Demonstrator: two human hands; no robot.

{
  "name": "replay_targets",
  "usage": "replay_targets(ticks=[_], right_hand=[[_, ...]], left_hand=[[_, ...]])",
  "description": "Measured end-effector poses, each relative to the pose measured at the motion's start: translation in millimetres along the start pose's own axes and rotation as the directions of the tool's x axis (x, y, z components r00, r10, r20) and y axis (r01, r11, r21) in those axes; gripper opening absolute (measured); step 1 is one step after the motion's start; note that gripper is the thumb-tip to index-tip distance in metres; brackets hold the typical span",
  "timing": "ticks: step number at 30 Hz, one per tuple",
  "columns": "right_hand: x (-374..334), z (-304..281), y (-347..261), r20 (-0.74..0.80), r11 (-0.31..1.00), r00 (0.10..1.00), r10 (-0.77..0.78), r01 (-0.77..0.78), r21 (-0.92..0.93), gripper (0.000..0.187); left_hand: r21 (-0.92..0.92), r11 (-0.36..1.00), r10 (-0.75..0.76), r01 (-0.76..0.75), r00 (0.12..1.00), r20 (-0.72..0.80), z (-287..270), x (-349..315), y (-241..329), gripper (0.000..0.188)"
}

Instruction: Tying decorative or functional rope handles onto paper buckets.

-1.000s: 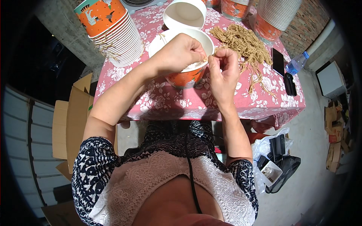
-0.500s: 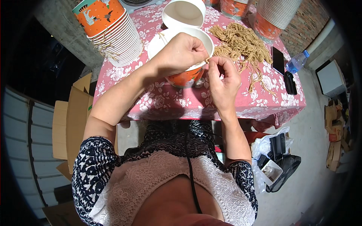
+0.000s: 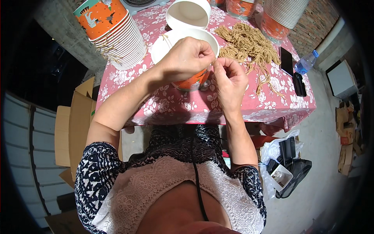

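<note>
An orange paper bucket point(image 3: 193, 83) with a white inside stands in front of me on the table. Over its right rim, my left hand point(image 3: 191, 54) is closed in a pinch. Just right of the bucket, my right hand point(image 3: 232, 80) pinches with thumb and forefinger, its fingertips close to the left ones. Between the fingertips is a short bit of tan cord, mostly hidden by the fingers. On the bucket's left rim another piece of tan cord point(image 3: 166, 38) shows. A heap of tan cords point(image 3: 249, 43) lies to the right behind my right hand.
At the left leans a stack of paper buckets point(image 3: 120, 43) with cords at their rims. A white-lined bucket point(image 3: 187, 15) lies behind. More stacked buckets point(image 3: 286, 13) stand at the back right. A phone point(image 3: 286, 61), a water bottle point(image 3: 306, 62) and a black object point(image 3: 299, 84) sit near the right edge.
Both hands stay almost in place at the bucket's right rim. Less of the cord shows between the fingertips, and the whole view has shifted slightly.
</note>
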State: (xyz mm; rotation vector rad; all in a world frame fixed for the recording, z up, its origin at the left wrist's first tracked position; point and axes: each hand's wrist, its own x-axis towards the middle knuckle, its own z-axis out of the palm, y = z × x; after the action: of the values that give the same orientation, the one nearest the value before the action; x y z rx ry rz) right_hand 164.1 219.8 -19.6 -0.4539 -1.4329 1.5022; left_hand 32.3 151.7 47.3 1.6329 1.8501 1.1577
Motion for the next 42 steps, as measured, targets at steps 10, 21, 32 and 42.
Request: replay_targets(ticks=[10,21,32,42], right_hand=[[1,1,5,0.021,1.0,0.999,-0.028,0.028,-0.006,0.006],[0,-2,15,0.091,0.965,0.992,0.087,-0.106,0.24,0.002],[0,-4,13,0.019,0.953,0.998,0.064,-0.067,0.296,0.004],[0,-13,19,0.009,0.946,0.996,0.086,-0.084,0.312,0.005]], left_hand=[[-0.033,0.999,0.018,-0.019,1.0,-0.023,0,1,-2,0.018],[-0.091,0.996,-0.021,0.025,0.998,0.052,-2,3,-8,0.012],[-0.091,0.995,-0.018,0.029,0.992,0.125,-5,-1,-2,0.018],[0.41,0.903,0.143,-0.128,0.99,-0.006,6,-4,4,0.014]])
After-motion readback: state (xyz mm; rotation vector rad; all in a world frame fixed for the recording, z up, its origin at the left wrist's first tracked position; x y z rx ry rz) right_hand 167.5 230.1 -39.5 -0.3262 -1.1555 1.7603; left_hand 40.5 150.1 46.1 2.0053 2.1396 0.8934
